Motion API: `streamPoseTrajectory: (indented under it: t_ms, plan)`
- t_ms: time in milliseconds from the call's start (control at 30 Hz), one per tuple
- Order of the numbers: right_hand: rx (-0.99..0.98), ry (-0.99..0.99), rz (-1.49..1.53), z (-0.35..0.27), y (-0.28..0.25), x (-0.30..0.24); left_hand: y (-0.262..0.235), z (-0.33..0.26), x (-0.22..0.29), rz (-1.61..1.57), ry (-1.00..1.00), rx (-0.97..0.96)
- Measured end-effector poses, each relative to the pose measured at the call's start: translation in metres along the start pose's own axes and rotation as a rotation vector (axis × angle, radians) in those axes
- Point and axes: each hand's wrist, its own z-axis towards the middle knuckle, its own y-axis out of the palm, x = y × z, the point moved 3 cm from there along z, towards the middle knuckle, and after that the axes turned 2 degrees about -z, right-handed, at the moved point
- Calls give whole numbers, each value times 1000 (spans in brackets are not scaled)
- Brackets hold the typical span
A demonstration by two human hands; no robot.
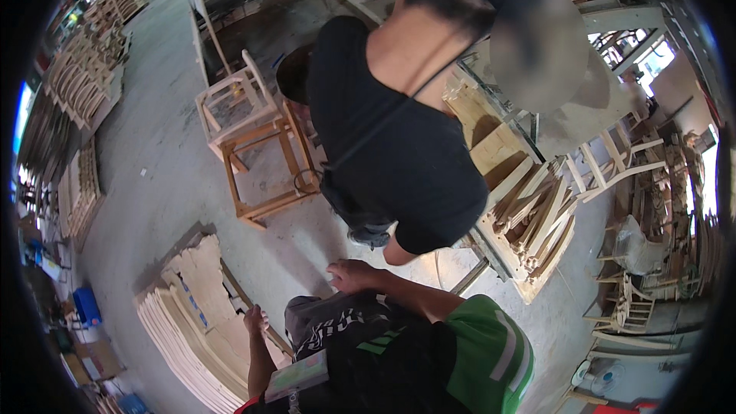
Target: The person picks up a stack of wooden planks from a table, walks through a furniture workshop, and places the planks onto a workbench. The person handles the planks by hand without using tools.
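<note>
My left hand (pixel 257 320) hangs low beside a stack of curved pale wooden pieces (pixel 184 337). Its fingers are loosely bent and look apart, with nothing visible in them. In front of my body, my right hand (pixel 351 275) is raised with the fingers curled in; whatever they may hold is hidden. Just ahead stands a co-worker in a black shirt (pixel 399 138), bent forward with their back toward me. The co-worker's hands are out of sight behind their body.
Left of the co-worker, a pale wooden chair frame (pixel 238 103) rests on a brown wooden stand (pixel 264 169). Loose wooden sticks (pixel 533 211) lie on a workbench at right. A pale ladder-like chair part (pixel 613 161) sticks out beyond. Stacked wooden parts (pixel 80 80) line the far left.
</note>
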Motion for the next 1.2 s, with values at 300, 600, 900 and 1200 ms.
streamPoseTrajectory:
  t_ms: [300,600,900,1200]
  plan:
    - [122,178,691,150,-52,-44,-9,112,97,935,573,-221]
    - [592,256,1035,253,-165,-87,-118,249,260,383,75,-97]
    - [1077,158,1294,311,-282,-47,-101,314,340,253,-38,-100]
    - [1384,193,1453,392,-409,70,39,291,332,318,-281,-288]
